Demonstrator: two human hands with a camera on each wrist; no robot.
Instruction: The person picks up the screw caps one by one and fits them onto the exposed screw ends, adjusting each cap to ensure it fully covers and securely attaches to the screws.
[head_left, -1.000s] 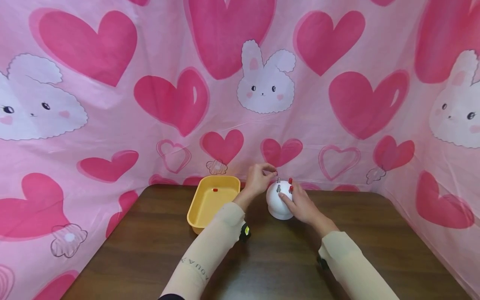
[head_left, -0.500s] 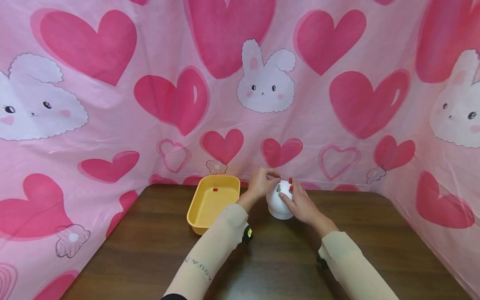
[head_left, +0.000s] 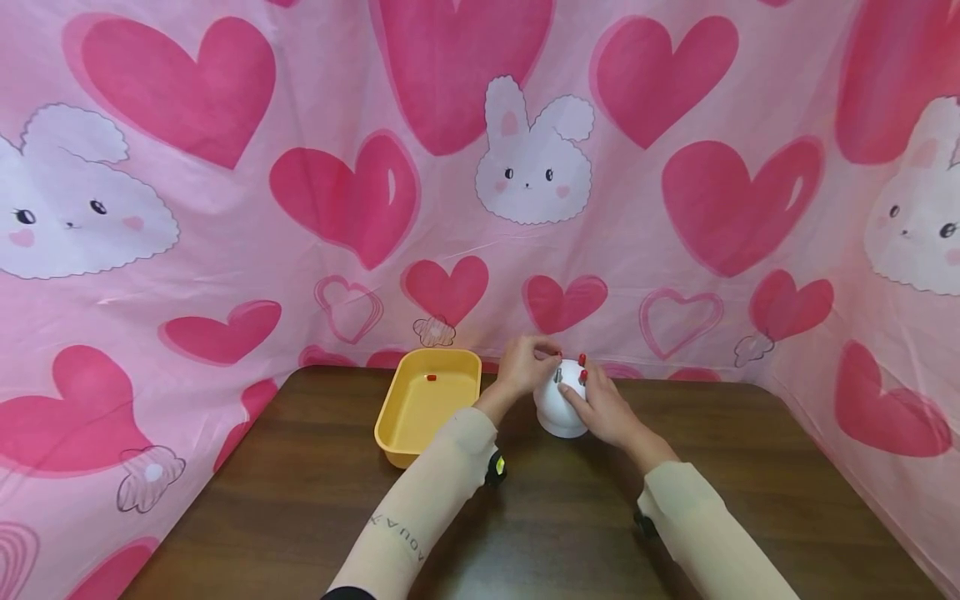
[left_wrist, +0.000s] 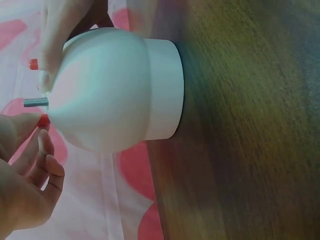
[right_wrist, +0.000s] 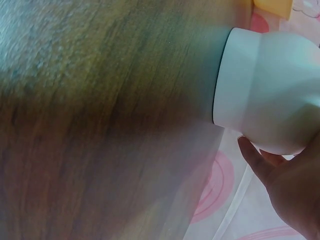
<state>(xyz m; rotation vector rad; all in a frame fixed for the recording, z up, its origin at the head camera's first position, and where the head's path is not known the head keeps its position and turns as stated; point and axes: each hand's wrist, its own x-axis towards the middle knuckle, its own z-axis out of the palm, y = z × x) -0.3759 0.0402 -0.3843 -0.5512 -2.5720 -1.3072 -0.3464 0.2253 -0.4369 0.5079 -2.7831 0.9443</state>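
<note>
A white rounded body (head_left: 557, 418) with a narrower collar stands on the table, threaded studs rising from its top. My right hand (head_left: 609, 412) holds it from the right, fingers spread round its side. Between thumb and fingers my left hand (head_left: 519, 368) pinches a small red cap (left_wrist: 44, 120) right at the top of the body, where the far-left stud is hidden. The near-left threaded stud (left_wrist: 35, 102) is bare metal. On the right side a far red cap (head_left: 582, 360) and a near red cap (head_left: 583, 376) sit on studs.
To the left stands a yellow tray (head_left: 420, 421) with one loose red cap (head_left: 431, 378) in it. The brown wooden table (head_left: 555, 533) reaches back to a pink curtain (head_left: 420, 233) printed with hearts and rabbits, close behind the hands.
My left hand has lowered and moved slightly right, bringing the red cap down over the far-left stud, which was visible a second ago. The right hand keeps its hold on the white body.
</note>
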